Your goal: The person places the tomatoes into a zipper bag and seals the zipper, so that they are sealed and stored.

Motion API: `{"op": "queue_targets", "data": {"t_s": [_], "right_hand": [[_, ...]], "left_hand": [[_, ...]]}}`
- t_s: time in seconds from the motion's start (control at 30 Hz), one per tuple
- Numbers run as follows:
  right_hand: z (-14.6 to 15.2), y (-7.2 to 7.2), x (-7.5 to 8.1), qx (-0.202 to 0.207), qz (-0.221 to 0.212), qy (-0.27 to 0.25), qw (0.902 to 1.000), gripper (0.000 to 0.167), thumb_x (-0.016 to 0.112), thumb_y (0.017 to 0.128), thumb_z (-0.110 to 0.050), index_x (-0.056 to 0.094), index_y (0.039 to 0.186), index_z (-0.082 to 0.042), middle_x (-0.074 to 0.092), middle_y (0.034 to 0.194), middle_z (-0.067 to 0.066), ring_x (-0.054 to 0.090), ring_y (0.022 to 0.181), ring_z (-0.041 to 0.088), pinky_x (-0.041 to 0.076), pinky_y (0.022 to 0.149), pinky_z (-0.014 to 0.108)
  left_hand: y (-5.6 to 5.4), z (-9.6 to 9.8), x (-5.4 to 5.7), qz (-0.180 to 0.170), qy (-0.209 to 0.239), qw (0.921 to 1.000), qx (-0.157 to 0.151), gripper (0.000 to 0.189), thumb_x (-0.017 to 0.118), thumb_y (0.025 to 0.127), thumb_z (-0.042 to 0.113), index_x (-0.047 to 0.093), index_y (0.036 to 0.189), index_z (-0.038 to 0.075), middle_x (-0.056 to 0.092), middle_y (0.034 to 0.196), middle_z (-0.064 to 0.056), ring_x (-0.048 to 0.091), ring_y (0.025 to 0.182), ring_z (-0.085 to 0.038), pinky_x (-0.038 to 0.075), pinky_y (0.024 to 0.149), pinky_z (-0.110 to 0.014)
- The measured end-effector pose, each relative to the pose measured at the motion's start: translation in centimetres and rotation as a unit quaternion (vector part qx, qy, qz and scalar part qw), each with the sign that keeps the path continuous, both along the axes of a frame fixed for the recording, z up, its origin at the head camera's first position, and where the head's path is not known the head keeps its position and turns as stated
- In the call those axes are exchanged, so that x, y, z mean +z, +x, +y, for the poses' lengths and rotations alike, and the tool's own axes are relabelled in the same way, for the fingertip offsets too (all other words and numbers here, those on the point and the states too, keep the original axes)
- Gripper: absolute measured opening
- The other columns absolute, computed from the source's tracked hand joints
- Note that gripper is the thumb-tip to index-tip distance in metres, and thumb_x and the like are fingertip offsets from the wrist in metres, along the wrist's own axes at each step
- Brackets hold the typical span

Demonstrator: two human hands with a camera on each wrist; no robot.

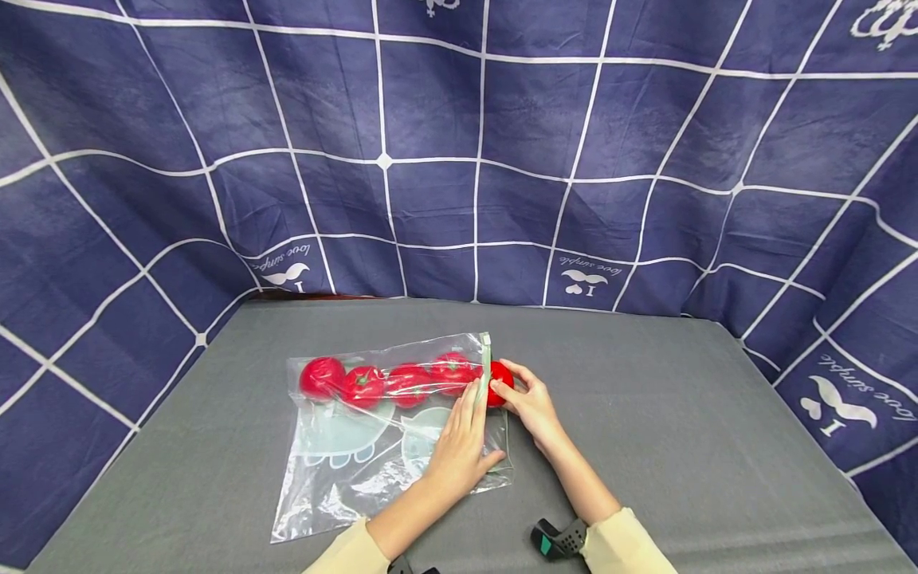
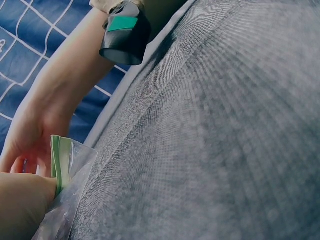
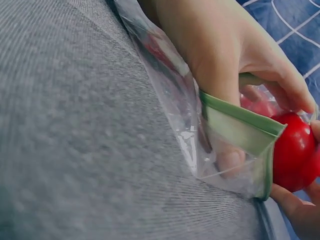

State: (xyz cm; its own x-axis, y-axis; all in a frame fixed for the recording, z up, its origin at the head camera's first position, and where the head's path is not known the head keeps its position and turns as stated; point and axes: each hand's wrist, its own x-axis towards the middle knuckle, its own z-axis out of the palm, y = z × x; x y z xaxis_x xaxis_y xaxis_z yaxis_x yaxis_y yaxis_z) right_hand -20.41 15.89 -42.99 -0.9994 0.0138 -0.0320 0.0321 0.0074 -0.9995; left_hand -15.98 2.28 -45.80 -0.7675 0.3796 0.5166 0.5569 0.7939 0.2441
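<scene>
A clear zip bag (image 1: pixel 344 494) with a green-edged mouth (image 1: pixel 485 359) lies on the table, several red tomatoes (image 1: pixel 363 387) lined up inside its far side. My left hand (image 1: pixel 459 448) rests on the bag beside the mouth, fingers straight and thumb spread. In the right wrist view, its thumb (image 3: pixel 231 157) shows through the plastic, by the green zip strip (image 3: pixel 240 117). At that mouth my right hand (image 1: pixel 536 408) grips another tomato (image 3: pixel 294 150) between thumb and fingers. Part of this tomato is hidden behind the bag's edge.
Pale printed shapes (image 1: pixel 344 430) mark the bag's near half. Grey ribbed cloth covers the table (image 1: pixel 681 446). Behind it hangs a blue curtain (image 1: pixel 430 199) with white grid lines. A black wrist camera (image 1: pixel 559 540) sits on the right forearm.
</scene>
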Motion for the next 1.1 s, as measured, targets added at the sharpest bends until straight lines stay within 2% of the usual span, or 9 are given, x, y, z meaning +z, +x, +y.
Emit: {"op": "queue_targets", "data": {"t_s": [0.17,0.33,0.43,0.53,0.67,0.77,0.93,1.0,1.1], "right_hand": [[0.0,0.2,-0.3,0.011,-0.001,0.011,0.9999,0.049,0.059,0.087,-0.016,0.045,0.132,-0.004,0.050,0.128,0.018,0.059,0.097,0.009,0.053,0.079,0.026],[0.1,0.3,-0.4,0.007,-0.010,0.013,0.9998,0.044,0.049,0.092,-0.018,0.043,0.134,-0.004,0.047,0.132,0.018,0.054,0.106,0.014,0.051,0.085,0.031],[0.3,0.3,-0.3,-0.001,-0.017,0.020,0.9996,0.041,0.047,0.092,-0.015,0.046,0.131,-0.004,0.050,0.129,0.018,0.054,0.103,0.011,0.051,0.082,0.025],[0.6,0.1,-0.2,-0.010,-0.012,0.053,0.9985,0.039,0.050,0.090,-0.014,0.050,0.127,-0.003,0.053,0.125,0.018,0.055,0.098,0.007,0.048,0.081,0.020],[1.1,0.0,0.0,-0.028,-0.006,0.079,0.9965,0.036,0.050,0.090,-0.014,0.054,0.124,0.000,0.056,0.123,0.018,0.056,0.091,0.003,0.049,0.082,0.024],[1.4,-0.1,0.2,-0.036,-0.009,0.059,0.9975,0.036,0.048,0.092,-0.013,0.052,0.124,0.003,0.055,0.124,0.021,0.058,0.089,0.005,0.052,0.081,0.028],[1.7,-0.1,0.3,-0.031,0.001,0.018,0.9994,0.038,0.047,0.092,-0.014,0.050,0.123,0.007,0.058,0.117,0.023,0.062,0.088,0.013,0.054,0.076,0.027],[1.8,0.0,0.2,-0.023,0.013,0.007,0.9996,0.041,0.047,0.091,-0.016,0.048,0.123,0.010,0.061,0.111,0.020,0.063,0.087,0.013,0.055,0.075,0.027],[2.1,-0.1,0.0,-0.003,0.014,-0.003,0.9999,0.046,0.045,0.092,-0.021,0.044,0.125,0.010,0.065,0.104,0.008,0.064,0.086,0.008,0.055,0.075,0.026]], "left_hand": [[0.1,0.0,0.2,-0.013,-0.010,0.9999,-0.002,0.105,0.079,0.064,0.036,0.018,0.142,0.000,0.025,0.147,-0.013,0.027,0.135,-0.023,0.028,0.110,-0.035],[0.1,0.1,0.2,-0.016,-0.013,0.9998,-0.001,0.107,0.079,0.064,0.036,0.016,0.143,0.000,0.024,0.148,-0.012,0.028,0.135,-0.023,0.029,0.110,-0.036],[0.1,0.1,0.1,-0.020,-0.007,0.9998,-0.002,0.108,0.079,0.064,0.036,0.016,0.143,0.000,0.024,0.147,-0.012,0.029,0.134,-0.024,0.030,0.109,-0.037],[0.0,0.2,0.1,-0.021,-0.001,0.9998,-0.002,0.108,0.080,0.063,0.035,0.016,0.143,0.001,0.025,0.147,-0.012,0.030,0.134,-0.024,0.030,0.109,-0.037],[0.0,0.3,0.0,-0.017,-0.002,0.9999,0.000,0.106,0.080,0.063,0.035,0.018,0.142,0.000,0.026,0.146,-0.013,0.030,0.133,-0.023,0.030,0.109,-0.036],[0.0,0.2,0.0,-0.020,-0.006,0.9998,0.001,0.106,0.080,0.063,0.035,0.018,0.142,0.000,0.026,0.146,-0.013,0.028,0.134,-0.023,0.029,0.109,-0.036],[0.0,0.2,0.2,-0.034,-0.010,0.9993,0.002,0.106,0.079,0.064,0.035,0.016,0.143,0.001,0.024,0.148,-0.012,0.026,0.135,-0.022,0.028,0.111,-0.035],[0.0,0.2,0.2,-0.039,-0.010,0.9992,0.003,0.106,0.079,0.065,0.035,0.016,0.143,0.001,0.023,0.148,-0.012,0.026,0.135,-0.022,0.027,0.111,-0.035],[0.0,0.1,0.2,-0.043,-0.008,0.9990,0.002,0.107,0.079,0.065,0.035,0.014,0.143,0.001,0.023,0.148,-0.012,0.025,0.136,-0.022,0.027,0.111,-0.036]]}}
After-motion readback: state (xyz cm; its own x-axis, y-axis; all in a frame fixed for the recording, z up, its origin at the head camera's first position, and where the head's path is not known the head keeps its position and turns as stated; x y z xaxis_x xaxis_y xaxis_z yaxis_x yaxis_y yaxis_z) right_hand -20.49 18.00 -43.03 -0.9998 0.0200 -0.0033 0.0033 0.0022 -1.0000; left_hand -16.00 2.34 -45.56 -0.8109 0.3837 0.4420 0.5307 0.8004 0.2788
